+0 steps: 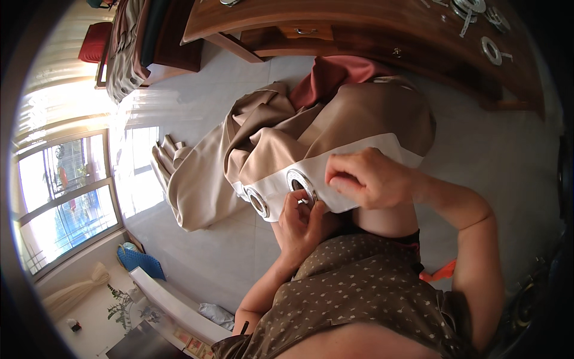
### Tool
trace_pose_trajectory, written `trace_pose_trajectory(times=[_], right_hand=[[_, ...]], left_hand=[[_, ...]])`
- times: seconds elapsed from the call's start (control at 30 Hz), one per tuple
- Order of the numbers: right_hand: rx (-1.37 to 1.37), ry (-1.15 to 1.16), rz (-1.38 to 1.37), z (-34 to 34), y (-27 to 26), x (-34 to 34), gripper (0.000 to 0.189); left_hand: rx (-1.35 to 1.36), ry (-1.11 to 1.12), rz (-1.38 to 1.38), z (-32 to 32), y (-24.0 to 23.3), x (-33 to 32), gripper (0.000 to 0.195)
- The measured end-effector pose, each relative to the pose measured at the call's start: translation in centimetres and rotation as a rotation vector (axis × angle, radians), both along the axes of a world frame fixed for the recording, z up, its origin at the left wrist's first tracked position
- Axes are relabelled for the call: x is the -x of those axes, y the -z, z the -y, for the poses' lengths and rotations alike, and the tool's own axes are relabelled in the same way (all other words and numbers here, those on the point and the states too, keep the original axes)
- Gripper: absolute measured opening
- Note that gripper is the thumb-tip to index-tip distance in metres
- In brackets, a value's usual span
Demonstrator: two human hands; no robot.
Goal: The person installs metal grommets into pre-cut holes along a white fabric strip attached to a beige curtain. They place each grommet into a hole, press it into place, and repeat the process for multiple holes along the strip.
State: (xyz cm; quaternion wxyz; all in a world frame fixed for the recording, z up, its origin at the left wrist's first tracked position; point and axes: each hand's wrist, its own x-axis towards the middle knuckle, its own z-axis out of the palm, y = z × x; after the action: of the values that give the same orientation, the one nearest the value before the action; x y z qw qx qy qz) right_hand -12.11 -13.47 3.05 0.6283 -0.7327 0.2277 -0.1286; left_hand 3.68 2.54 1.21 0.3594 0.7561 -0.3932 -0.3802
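A beige curtain [287, 139] with a white header band [367, 146] lies over my lap and spills onto the floor. Two silver eyelet rings sit in the band. The larger-looking eyelet ring [299, 179] is pinched at its lower edge between the thumb and fingers of my left hand [301, 224]. Further left along the band is the other eyelet ring [257, 203]. My right hand [372, 179] is curled into a loose fist over the band, right of the held ring. Nothing shows in it, though its palm side is partly hidden.
A wooden desk [269, 18] with drawers stands ahead; loose eyelet rings [491, 50] lie on its right end. Reddish fabric [341, 76] is bunched on the tiled floor [233, 251] beyond the curtain. More eyeleted curtains [125, 49] hang over furniture at left, near a window [67, 175].
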Motion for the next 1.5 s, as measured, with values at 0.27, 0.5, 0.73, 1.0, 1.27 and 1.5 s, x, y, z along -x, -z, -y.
trace_pose_trajectory(times=[0.27, 0.5, 0.73, 1.0, 1.27, 1.5], right_hand=[[0.161, 0.323, 0.067, -6.1, 2.8, -0.5, 0.003], [0.243, 0.423, 0.061, -7.4, 3.9, -1.0, 0.008], [0.353, 0.468, -0.044, -8.8, 3.8, -1.3, 0.01], [0.372, 0.485, -0.111, -9.9, 3.6, -2.1, 0.013], [0.42, 0.483, -0.158, -10.5, 3.6, -2.6, 0.017], [0.312, 0.584, -0.106, -11.1, 4.3, -3.2, 0.013]], left_hand=[[0.032, -0.024, 0.034, -1.0, 1.8, 0.3, 0.022], [0.091, -0.064, 0.091, -1.5, 3.0, 0.6, 0.022], [0.14, -0.027, 0.195, -1.8, 3.3, 1.2, 0.015], [0.162, -0.11, 0.127, -2.0, 4.4, 1.2, 0.021], [0.132, -0.082, 0.165, -2.2, 4.3, 1.4, 0.028], [0.127, 0.017, 0.296, -2.3, 4.4, 1.2, 0.027]])
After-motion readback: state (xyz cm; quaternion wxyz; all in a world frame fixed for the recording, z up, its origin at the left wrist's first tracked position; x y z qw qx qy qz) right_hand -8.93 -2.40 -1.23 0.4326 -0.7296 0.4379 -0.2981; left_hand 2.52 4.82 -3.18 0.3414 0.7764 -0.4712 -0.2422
